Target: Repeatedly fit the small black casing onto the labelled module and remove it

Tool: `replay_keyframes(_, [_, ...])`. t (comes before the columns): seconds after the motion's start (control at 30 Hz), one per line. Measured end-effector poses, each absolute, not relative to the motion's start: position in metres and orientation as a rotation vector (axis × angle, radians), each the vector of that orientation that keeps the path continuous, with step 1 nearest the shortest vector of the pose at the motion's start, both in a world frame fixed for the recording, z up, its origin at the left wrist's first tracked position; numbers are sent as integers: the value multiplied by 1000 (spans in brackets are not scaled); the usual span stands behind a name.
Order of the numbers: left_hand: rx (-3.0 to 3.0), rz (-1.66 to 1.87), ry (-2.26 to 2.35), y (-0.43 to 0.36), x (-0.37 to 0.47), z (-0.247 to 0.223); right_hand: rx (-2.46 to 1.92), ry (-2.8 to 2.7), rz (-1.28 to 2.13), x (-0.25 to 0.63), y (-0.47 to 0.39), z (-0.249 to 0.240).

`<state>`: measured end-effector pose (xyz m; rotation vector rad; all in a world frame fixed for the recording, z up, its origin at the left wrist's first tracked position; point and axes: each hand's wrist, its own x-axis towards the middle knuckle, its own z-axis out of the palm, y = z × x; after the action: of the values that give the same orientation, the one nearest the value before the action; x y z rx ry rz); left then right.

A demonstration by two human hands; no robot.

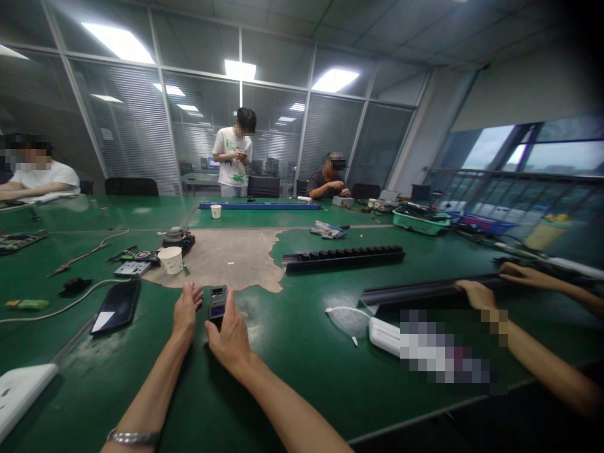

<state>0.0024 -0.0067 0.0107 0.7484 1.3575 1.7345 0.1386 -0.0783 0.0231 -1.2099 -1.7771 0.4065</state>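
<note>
Black device between right-hand fingers [229, 302]

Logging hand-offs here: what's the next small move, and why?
I'd ease the left hand in to steady the device's left side. The right hand is already at its right edge and near end, while the left is open just beside it, with a narrow gap and nothing seen in between.

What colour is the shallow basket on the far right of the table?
Light green, seen in the head view.
</note>
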Motion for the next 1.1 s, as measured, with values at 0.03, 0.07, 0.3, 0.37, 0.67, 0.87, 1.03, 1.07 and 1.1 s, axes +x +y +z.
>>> replay_keyframes(0.03, [747,1731,1358,-6,2,11,-1210,-1768,408,138,-79,25])
replay_keyframes(0.07, [750,1729,1355,-6,2,11,-1206,-1758,410,137,-79,28])
replay_keyframes(0.3, [722,1762,1319,-7,0,12,-1088,-1676,385,148,-76,60])
replay_keyframes(0.37, [729,1764,1329,-8,1,12,-1043,-1657,370,162,-71,66])
replay_keyframes(0.67, [811,1740,1336,-8,2,12,-1236,-1595,350,248,-49,37])
replay_keyframes(0.87, [769,1751,1344,-8,3,12,-1370,-1608,351,257,-50,17])
replay_keyframes(1.03, [755,1749,1356,-9,2,12,-1401,-1608,272,258,-54,15])
replay_keyframes(1.07, [751,1750,1357,-9,3,13,-1396,-1611,262,259,-54,14])
replay_keyframes(1.1, [747,1752,1358,-9,3,13,-1389,-1619,258,260,-55,14])
